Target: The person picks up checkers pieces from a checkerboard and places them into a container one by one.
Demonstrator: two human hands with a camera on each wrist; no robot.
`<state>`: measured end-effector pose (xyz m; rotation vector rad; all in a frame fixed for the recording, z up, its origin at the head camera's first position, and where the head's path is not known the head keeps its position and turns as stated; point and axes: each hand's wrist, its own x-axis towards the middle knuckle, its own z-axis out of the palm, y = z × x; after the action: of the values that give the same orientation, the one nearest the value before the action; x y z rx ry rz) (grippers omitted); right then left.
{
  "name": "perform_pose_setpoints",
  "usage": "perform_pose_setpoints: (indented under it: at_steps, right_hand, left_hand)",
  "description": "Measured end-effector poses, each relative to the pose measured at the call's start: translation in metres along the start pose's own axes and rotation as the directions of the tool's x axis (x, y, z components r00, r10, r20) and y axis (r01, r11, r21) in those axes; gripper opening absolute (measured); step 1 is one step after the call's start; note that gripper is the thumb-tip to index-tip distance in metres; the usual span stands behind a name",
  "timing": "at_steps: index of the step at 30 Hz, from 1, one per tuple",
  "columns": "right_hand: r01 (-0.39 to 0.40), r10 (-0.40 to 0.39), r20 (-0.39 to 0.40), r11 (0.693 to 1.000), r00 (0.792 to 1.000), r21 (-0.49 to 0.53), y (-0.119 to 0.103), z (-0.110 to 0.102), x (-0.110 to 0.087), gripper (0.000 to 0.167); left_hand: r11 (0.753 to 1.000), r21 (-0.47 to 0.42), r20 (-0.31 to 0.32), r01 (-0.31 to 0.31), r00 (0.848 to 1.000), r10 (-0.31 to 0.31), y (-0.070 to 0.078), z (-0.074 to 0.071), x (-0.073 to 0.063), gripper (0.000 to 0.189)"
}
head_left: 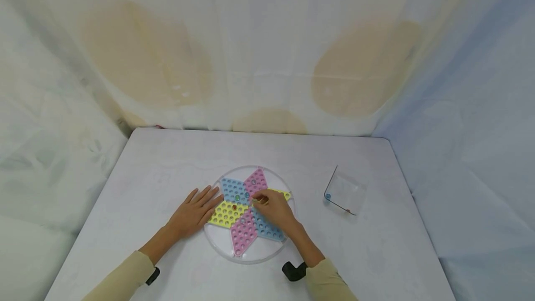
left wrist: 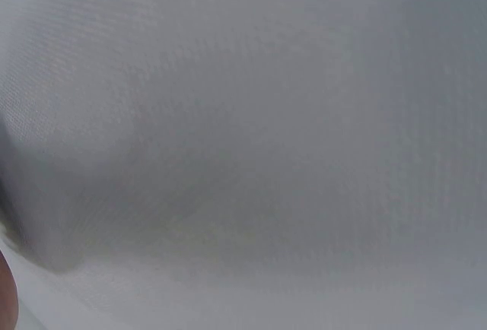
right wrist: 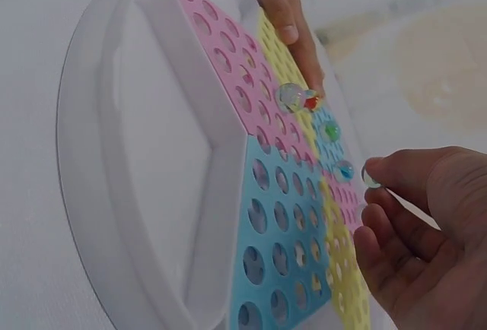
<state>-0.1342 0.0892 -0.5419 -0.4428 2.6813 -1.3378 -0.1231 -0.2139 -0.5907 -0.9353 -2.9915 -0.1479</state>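
Note:
A round Chinese checkers board [head_left: 221,244] with pink, blue and yellow star points lies on the table. My left hand [head_left: 194,212] rests, fingers spread, on its left edge. Above the middle of the board, my right hand [head_left: 273,208] pinches a clear glass marble [right wrist: 371,174] between thumb and forefinger. Several marbles sit in the holes: a clear marble [right wrist: 291,97], a red-orange marble [right wrist: 312,100], a green marble [right wrist: 331,131] and a blue marble [right wrist: 344,169]. The left wrist view holds mostly blurred pale cloth and a sliver of skin.
To the right of the board lies a transparent square container [head_left: 350,189] with dark lines along two sides. A blue marble [head_left: 328,196] and a small orange piece [head_left: 348,211] are at its near edge. Pale curtains [head_left: 259,59] hang behind and beside the white table [head_left: 167,152].

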Motion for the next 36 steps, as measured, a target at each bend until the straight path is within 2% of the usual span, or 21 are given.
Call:
perform_pose_setpoints:
  at_steps: [10,24,36]
  right_hand:
    - [0.047,-0.045,-0.05,0.998,0.998,0.042,0.0,-0.025,0.0,0.017]
    - [0.042,-0.033,-0.15,0.997,0.988,0.059,0.002,-0.058,-0.003,0.019]
    - [0.018,-0.011,-0.209,0.999,0.978,0.032,0.005,-0.074,-0.005,0.02]
  left_hand:
    - [1.0,0.0,0.013,0.008,1.0,-0.008,-0.002,0.001,0.001,0.058]
    - [1.0,0.017,0.012,0.003,1.0,-0.004,-0.004,0.001,0.002,0.058]
    - [1.0,0.006,0.018,0.009,1.0,-0.009,-0.003,0.001,0.001,0.058]
